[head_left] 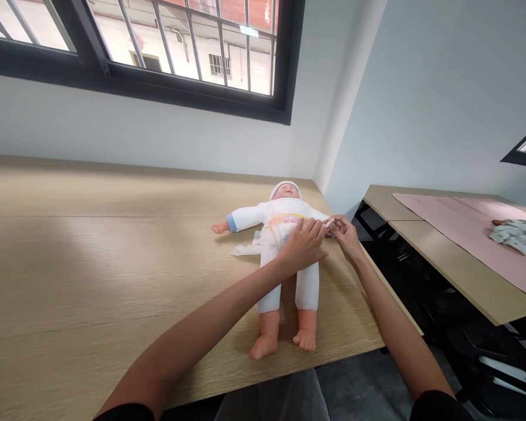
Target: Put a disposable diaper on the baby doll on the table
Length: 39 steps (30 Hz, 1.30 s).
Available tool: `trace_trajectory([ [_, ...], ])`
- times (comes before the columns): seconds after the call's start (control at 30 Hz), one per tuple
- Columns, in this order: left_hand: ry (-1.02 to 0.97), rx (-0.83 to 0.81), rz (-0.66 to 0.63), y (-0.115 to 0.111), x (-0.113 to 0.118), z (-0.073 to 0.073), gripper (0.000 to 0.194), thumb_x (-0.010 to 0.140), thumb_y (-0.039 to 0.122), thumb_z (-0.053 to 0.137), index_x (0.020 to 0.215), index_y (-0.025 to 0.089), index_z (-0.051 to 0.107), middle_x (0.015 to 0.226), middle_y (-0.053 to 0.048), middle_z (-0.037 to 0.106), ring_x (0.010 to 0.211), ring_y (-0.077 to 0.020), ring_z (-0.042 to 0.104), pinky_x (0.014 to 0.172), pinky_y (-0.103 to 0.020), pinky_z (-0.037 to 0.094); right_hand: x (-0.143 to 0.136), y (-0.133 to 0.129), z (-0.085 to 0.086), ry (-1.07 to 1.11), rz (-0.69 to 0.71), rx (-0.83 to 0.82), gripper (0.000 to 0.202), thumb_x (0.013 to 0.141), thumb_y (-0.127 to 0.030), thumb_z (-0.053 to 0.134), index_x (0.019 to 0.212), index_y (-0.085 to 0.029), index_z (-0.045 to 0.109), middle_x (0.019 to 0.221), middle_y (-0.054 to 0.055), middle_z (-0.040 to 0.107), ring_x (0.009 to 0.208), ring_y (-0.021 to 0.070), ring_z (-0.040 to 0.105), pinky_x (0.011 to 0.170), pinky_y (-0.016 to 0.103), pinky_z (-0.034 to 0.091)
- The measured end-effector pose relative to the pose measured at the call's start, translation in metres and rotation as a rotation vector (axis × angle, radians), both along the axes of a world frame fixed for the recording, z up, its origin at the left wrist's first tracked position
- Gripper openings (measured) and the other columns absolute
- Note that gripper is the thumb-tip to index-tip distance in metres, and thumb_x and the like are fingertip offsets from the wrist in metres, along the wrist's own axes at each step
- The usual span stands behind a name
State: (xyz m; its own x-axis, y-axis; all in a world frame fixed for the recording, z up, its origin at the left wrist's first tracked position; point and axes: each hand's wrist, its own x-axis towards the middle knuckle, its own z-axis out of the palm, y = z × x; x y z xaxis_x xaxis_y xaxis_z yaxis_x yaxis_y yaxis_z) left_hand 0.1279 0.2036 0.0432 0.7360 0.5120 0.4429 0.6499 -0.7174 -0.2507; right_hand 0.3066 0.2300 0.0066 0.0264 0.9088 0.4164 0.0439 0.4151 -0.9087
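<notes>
A baby doll [286,206] in a white suit and white cap lies on its back on the wooden table, feet toward me. Around its waist is a white diaper [277,231] with a coloured print at the front, and one white side flap [245,249] spreads out on the left. My left hand [304,242] reaches across the doll's hip, fingers bent together at the diaper's right edge. Beside it, my right hand [342,234] pinches a small white piece that looks like the diaper's tab, near the doll's arm. My fingers partly hide that side of the diaper.
The wooden table [92,263] stretches left below a barred window [193,47]. Its right edge is close to the doll. Across a gap stands a second table with a pink cloth [460,234] and a patterned bundle [519,236]. Dark chairs [469,339] stand below.
</notes>
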Motion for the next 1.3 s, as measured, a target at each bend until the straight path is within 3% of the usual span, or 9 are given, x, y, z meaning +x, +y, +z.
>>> trace_trajectory([
  [0.13,0.043,-0.071,-0.062,0.002,-0.002,0.0,0.05,0.092,0.044,0.047,0.126,0.007,0.047,0.118,-0.015,0.061,0.119,-0.0303,0.048,0.105,-0.049,0.028,-0.002,-0.003,0.002,0.053,0.035,-0.033,0.033,0.073,-0.048,0.072,0.086,-0.024,0.055,0.095,0.003,0.065,0.079,0.0153,0.058,0.075,0.029,0.049],
  [0.3,0.065,-0.083,-0.084,0.004,-0.004,-0.001,0.036,0.094,0.037,0.045,0.117,0.011,0.056,0.119,-0.014,0.064,0.122,-0.0297,0.049,0.107,-0.053,0.026,-0.005,-0.006,0.006,0.089,0.036,-0.09,0.035,0.07,-0.048,0.073,0.086,-0.025,0.053,0.094,0.003,0.064,0.079,0.0163,0.059,0.075,0.03,0.05],
  [0.43,0.07,-0.047,-0.085,0.004,-0.002,-0.004,0.037,0.094,0.038,0.043,0.114,0.011,0.059,0.116,-0.014,0.065,0.12,-0.0303,0.05,0.107,-0.052,0.027,-0.005,-0.006,0.006,0.087,0.03,-0.088,0.034,0.07,-0.047,0.073,0.086,-0.025,0.053,0.093,0.002,0.064,0.081,0.0166,0.06,0.076,0.03,0.05],
  [0.57,0.049,0.081,-0.059,0.0,0.003,-0.005,0.04,0.094,0.032,0.042,0.119,0.005,0.055,0.124,-0.019,0.058,0.12,-0.0333,0.048,0.101,-0.046,0.033,-0.005,-0.005,0.004,0.114,-0.008,-0.108,0.031,0.072,-0.047,0.071,0.085,-0.025,0.053,0.095,0.002,0.064,0.085,0.0171,0.06,0.076,0.03,0.05],
  [0.7,0.111,0.109,-0.064,-0.005,0.008,-0.004,0.031,0.095,0.026,0.04,0.104,0.007,0.062,0.107,-0.018,0.064,0.109,-0.0339,0.055,0.092,-0.046,0.037,-0.005,0.0,0.001,0.168,-0.079,-0.131,0.034,0.067,-0.045,0.075,0.085,-0.024,0.056,0.094,0.001,0.062,0.081,0.0152,0.058,0.073,0.029,0.05],
  [0.9,0.174,0.071,-0.153,-0.01,0.005,0.001,0.033,0.091,0.003,0.032,0.088,0.013,0.063,0.092,-0.011,0.067,0.087,-0.0227,0.06,0.08,-0.038,0.04,-0.007,0.002,0.0,0.14,-0.092,-0.084,0.034,0.065,-0.043,0.077,0.086,-0.023,0.06,0.072,-0.003,0.054,0.059,0.0096,0.051,0.063,0.027,0.047],
  [1.07,0.194,0.089,-0.205,-0.014,0.004,0.003,0.029,0.091,0.002,0.036,0.085,0.012,0.063,0.091,-0.01,0.068,0.09,-0.0203,0.059,0.082,-0.034,0.042,-0.014,-0.004,0.003,0.176,-0.086,-0.087,0.034,0.066,-0.045,0.077,0.085,-0.022,0.061,0.076,-0.001,0.06,0.071,0.0144,0.061,0.075,0.033,0.053],
  [1.3,0.181,0.163,-0.222,-0.012,0.007,-0.001,0.029,0.09,0.001,0.039,0.079,0.013,0.062,0.086,-0.007,0.068,0.086,-0.0179,0.059,0.092,-0.037,0.042,-0.02,-0.006,-0.001,0.051,-0.073,-0.097,0.034,0.071,-0.047,0.074,0.088,-0.021,0.064,0.081,0.003,0.07,0.084,0.0213,0.069,0.084,0.036,0.053],
])
